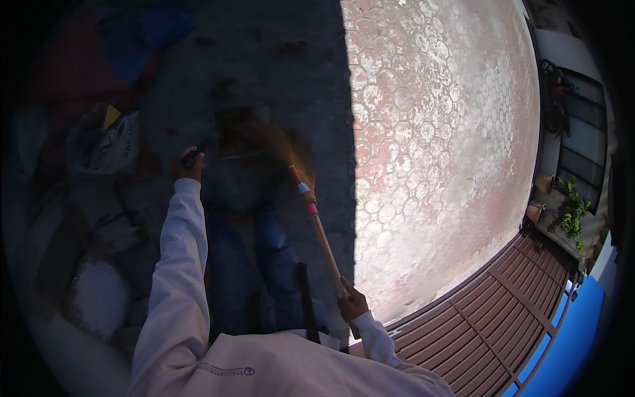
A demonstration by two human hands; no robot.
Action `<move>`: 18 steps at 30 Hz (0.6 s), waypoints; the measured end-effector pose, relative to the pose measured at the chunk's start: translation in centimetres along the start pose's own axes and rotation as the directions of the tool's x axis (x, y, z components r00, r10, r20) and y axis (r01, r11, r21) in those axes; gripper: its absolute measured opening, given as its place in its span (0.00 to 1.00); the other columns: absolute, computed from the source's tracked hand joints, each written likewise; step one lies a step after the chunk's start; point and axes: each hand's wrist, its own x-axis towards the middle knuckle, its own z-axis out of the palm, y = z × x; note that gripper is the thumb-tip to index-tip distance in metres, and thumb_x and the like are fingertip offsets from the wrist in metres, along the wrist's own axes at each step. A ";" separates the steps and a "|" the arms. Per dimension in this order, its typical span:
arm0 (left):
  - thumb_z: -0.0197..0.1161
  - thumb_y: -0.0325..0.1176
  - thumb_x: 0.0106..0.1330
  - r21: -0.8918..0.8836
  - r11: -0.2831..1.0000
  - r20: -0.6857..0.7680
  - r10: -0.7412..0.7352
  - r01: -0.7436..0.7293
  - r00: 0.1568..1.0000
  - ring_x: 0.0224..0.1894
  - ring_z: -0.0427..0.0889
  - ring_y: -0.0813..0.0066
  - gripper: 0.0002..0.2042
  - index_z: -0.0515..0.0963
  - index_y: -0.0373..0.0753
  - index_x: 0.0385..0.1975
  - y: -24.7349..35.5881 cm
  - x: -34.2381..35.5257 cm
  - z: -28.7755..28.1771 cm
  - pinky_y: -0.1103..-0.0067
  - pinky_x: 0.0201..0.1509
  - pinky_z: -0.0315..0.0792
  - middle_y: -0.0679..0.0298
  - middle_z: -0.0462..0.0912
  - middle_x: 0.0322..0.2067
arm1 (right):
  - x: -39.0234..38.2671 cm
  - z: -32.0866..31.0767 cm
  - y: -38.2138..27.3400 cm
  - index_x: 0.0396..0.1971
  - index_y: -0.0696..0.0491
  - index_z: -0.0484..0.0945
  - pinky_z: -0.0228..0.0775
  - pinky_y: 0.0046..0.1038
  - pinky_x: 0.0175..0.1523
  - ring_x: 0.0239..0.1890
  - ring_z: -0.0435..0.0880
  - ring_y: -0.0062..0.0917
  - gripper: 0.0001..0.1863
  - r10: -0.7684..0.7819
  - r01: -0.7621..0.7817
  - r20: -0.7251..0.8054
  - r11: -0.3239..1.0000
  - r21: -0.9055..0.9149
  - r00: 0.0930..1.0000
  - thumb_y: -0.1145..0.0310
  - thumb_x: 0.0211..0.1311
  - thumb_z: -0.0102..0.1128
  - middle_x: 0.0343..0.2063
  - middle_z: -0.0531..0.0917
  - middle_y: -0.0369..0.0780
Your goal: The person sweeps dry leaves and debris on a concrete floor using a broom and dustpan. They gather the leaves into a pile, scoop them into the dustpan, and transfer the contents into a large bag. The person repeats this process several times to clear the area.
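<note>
My left hand [186,167] grips a black handle [192,155] at the middle left, beside what looks like a dark dustpan [239,151] on the shaded ground, with brown debris in it. My right hand [352,303] is wrapped round the wooden shaft of a broom [324,245], low in the picture. The broom's straw head [283,147], with coloured bands at its neck, reaches the dustpan's right side and looks blurred. My jeans-clad legs [268,248] show below the dustpan.
Sunlit hexagonal paving [436,159] lies right of a straight shadow edge. A bag [106,142], red and blue material [139,40] and broken slabs [112,238] lie at left. A brown gate [496,311], potted plants [569,208] and a motorcycle [555,106] border the right.
</note>
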 end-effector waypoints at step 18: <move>0.64 0.34 0.52 -0.374 0.843 -0.002 -0.419 0.388 0.908 0.28 0.79 0.70 0.16 0.72 0.42 0.40 1.4 -4.0 -6.8 0.78 0.29 0.72 0.63 0.77 0.28 | 23.5 -18.9 -14.6 0.58 0.48 0.58 0.57 0.28 0.09 0.06 0.66 0.24 0.27 -0.105 0.147 -0.586 0.989 0.024 0.804 0.73 0.55 0.46 0.11 0.70 0.39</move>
